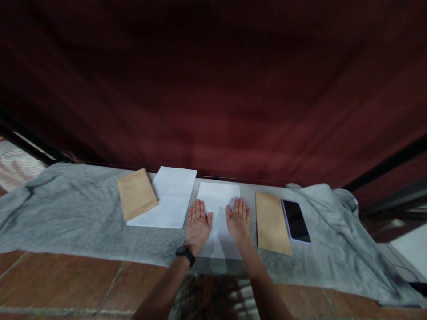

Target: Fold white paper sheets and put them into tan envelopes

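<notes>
A white sheet of paper (218,195) lies lengthwise before me on the grey cloth. My left hand (198,226), with a black watch on its wrist, is stretched out flat over the sheet's left edge. Over the right edge is my right hand (239,220), also flat, thumb pointing inward. Neither hand holds anything. To the left are more white paper (173,195) and a stack of brown envelopes (136,191) resting partly on it. A single brown envelope (272,224) lies to the right of my right hand.
A phone (296,221) with a dark screen and pale purple edge lies beside the single envelope. The grey cloth (83,213) is wrinkled at both ends. Behind it hangs a dark red curtain (213,111). Brown floor tiles (73,284) show at the near side.
</notes>
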A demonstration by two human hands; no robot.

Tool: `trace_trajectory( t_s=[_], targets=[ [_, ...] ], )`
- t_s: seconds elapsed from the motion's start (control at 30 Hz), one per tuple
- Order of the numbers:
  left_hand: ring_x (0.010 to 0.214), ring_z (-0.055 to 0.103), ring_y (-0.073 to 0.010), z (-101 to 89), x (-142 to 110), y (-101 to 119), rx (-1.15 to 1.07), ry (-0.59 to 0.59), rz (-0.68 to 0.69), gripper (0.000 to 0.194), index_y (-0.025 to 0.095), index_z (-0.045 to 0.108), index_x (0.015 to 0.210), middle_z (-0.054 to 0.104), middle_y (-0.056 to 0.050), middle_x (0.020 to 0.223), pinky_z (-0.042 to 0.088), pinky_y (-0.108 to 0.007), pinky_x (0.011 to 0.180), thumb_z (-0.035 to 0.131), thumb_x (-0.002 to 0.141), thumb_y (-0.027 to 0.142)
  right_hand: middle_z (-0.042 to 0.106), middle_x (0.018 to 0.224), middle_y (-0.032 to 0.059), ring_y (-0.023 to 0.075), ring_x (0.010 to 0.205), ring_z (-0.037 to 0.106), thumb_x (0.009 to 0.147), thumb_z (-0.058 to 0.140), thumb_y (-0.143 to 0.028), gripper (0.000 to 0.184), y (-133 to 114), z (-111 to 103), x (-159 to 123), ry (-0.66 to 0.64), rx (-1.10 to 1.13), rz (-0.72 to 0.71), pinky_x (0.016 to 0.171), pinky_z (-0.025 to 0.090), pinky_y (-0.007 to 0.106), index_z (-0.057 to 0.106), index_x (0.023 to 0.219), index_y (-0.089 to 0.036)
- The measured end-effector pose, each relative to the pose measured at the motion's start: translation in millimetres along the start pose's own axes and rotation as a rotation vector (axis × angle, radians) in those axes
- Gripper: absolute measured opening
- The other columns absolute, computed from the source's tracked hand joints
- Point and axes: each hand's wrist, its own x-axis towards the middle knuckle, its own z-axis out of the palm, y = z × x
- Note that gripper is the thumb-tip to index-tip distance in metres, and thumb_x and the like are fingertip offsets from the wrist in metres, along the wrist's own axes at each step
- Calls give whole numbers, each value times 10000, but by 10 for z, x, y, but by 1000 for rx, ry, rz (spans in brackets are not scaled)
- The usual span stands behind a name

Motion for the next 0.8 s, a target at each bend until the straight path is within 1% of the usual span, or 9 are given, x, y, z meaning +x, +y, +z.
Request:
trace_trajectory(
  t_s=[0.07,0.13,0.23,0.3,0.4,0.5,0.6,0.7,0.8],
  targets=[
    [1481,306,-303,-6,5,6,-5,-9,-9,649,15,325,1523,395,-217,1549,276,-487,1211,299,1011,414,334,1596,162,283,1467,335,1051,259,-401,580,-146,-6,134,-84,33,-58,1197,218,503,327,1546,-106],
    [1484,300,-302,-13,7,3,-11,-20,-15,647,26,323,1528,387,-212,1555,274,-490,1212,305,1008,410,296,1618,122,252,1490,291,1056,264,-384,554,-280,11,263,-162,61,-134,1213,196,470,330,1548,-138],
    [1480,309,-314,-14,5,-6,-22,-26,-11,651,22,313,1533,371,-217,1561,273,-506,1211,306,1006,404,283,1622,108,253,1501,267,1056,297,-366,521,-378,77,400,-207,67,-192,1225,148,493,367,1534,-171],
    [1478,313,-318,-6,2,-12,-35,-19,-4,654,36,284,1547,362,-211,1567,281,-518,1206,313,1005,400,266,1624,124,266,1500,270,1053,325,-363,515,-354,127,454,-187,53,-177,1223,136,512,373,1531,-178],
    [1482,305,-313,6,-5,-23,-41,-3,5,658,53,254,1561,362,-200,1571,287,-515,1205,325,1006,400,246,1625,149,280,1495,279,1050,348,-367,531,-217,169,516,-135,25,-121,1215,156,512,354,1538,-158],
    [1482,305,-314,1,-22,-49,-32,0,12,660,42,271,1553,371,-210,1564,275,-518,1209,313,1012,419,259,1616,172,296,1493,280,1047,347,-383,566,-58,171,569,-98,-4,-85,1208,172,512,323,1548,-120],
    [1490,286,-311,-10,-12,-51,-36,-13,32,646,43,296,1543,373,-212,1563,257,-523,1214,299,1019,421,283,1604,187,305,1487,290,1045,335,-391,588,23,172,594,-84,-24,-70,1207,173,510,308,1549,-90],
    [1503,257,-284,18,115,47,-75,-48,90,617,57,302,1542,361,-189,1577,258,-496,1218,270,1029,399,282,1603,191,306,1482,300,1042,330,-388,591,30,194,592,-78,-28,-72,1208,168,507,309,1549,-84],
    [1503,264,-248,101,398,219,-129,-113,197,588,98,301,1549,363,-148,1585,257,-473,1220,242,1036,378,273,1606,189,301,1486,295,1038,323,-388,592,23,213,587,-78,-24,-73,1209,158,514,310,1549,-89]
  ],
)
